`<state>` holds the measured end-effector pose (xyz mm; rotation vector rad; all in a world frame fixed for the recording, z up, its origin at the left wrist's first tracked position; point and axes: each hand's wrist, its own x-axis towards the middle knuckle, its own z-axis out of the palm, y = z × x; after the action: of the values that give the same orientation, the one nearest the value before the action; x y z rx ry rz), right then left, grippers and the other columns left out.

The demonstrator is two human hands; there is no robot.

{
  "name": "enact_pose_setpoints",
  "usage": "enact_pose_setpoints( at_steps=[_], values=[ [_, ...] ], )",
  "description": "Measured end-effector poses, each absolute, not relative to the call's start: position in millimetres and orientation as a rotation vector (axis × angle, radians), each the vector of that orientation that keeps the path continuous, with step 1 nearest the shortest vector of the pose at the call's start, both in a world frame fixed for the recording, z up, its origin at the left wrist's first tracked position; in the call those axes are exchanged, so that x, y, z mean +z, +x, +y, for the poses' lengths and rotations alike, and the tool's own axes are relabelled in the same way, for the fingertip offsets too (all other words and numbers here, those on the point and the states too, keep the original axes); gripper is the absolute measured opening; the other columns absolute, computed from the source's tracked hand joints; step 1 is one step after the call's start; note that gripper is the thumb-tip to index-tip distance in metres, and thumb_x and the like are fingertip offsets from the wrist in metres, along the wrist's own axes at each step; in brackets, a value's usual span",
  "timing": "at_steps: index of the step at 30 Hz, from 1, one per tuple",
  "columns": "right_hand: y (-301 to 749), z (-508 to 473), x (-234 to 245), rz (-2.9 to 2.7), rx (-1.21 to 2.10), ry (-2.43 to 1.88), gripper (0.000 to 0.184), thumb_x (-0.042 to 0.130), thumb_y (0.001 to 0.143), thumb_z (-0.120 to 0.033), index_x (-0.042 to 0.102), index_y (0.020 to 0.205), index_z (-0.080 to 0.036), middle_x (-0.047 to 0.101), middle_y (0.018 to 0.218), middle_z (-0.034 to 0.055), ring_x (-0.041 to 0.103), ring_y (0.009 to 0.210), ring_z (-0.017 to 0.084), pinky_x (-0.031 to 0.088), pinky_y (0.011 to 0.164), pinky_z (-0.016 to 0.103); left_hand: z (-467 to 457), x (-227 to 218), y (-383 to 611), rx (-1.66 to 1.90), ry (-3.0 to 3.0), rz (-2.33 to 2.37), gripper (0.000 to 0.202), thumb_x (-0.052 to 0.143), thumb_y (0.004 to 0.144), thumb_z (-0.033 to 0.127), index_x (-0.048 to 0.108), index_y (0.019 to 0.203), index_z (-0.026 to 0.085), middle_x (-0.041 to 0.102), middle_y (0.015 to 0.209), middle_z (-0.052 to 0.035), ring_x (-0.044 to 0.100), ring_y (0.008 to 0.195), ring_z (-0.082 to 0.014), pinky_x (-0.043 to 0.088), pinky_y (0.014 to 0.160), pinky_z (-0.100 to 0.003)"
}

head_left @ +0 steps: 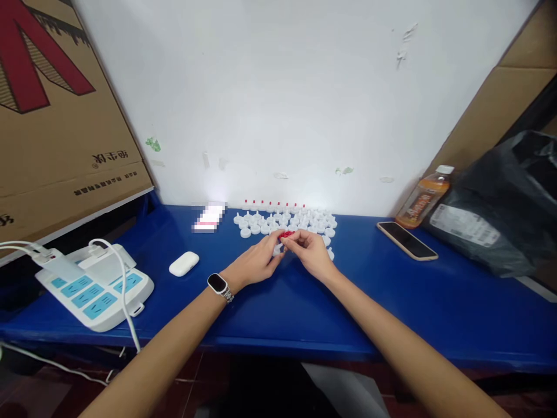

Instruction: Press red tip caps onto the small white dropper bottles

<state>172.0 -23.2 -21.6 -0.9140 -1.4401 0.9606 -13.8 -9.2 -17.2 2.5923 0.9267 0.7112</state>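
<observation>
My left hand [259, 258], with a watch on its wrist, is closed around a white nozzle cap [277, 249], partly hidden by the fingers. My right hand [311, 251] meets it from the right, its thumb and forefinger pinched together at the cap; what sits between these fingertips is too small to make out. Small red tips [286, 235] lie in a heap just behind the fingertips. Beyond both hands, many white nozzle caps [256, 229] stand on the blue table [278, 310]. Along the wall runs a row of caps with red tips [270, 204].
At left are a white power strip [115, 302] with plugged-in chargers and cables, and a white earbud case [184, 263]. A phone [407, 240], an orange drink bottle [423, 197] and a dark plastic bag [500, 203] occupy the right. A white wall [278, 104] bounds the back.
</observation>
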Motion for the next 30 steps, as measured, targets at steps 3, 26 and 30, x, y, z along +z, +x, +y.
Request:
enact_pose_setpoints(
  at_steps=[3, 26, 30],
  values=[
    [174, -23, -19, -1.461, 1.020, -0.916, 0.037, 0.077, 0.075, -0.053, 0.063, 0.072, -0.019, 0.066, 0.069, 0.0019, 0.060, 0.065, 0.015, 0.049, 0.067, 0.030, -11, -18, -12, 0.719, 2.597, 0.879, 0.057, 0.039, 0.101, 0.037, 0.022, 0.153, 0.020, 0.041, 0.154, -0.0161, 0.047, 0.139, -0.0281, 0.043, 0.113, -0.046],
    [172, -30, -14, -1.528, 0.703, -1.096, 0.027, 0.065, 0.087, -0.045, 0.064, 0.078, -0.019, 0.064, 0.071, 0.0018, 0.054, 0.065, 0.015, 0.044, 0.065, 0.029, -4, -11, -8, 0.919, 2.469, 0.913, 0.031, 0.047, 0.099, 0.043, 0.063, 0.116, 0.023, 0.052, 0.114, -0.0088, 0.056, 0.101, -0.0202, 0.052, 0.090, -0.036],
    [168, -33, -16, -1.628, 0.715, -1.120, 0.025, 0.063, 0.088, -0.042, 0.062, 0.077, -0.019, 0.061, 0.069, 0.0003, 0.051, 0.063, 0.014, 0.041, 0.063, 0.029, -2, -16, -13, 0.939, 2.416, 0.910, 0.026, 0.051, 0.097, 0.037, 0.071, 0.104, 0.023, 0.053, 0.106, -0.0069, 0.057, 0.090, -0.0168, 0.052, 0.084, -0.033]
  ],
)
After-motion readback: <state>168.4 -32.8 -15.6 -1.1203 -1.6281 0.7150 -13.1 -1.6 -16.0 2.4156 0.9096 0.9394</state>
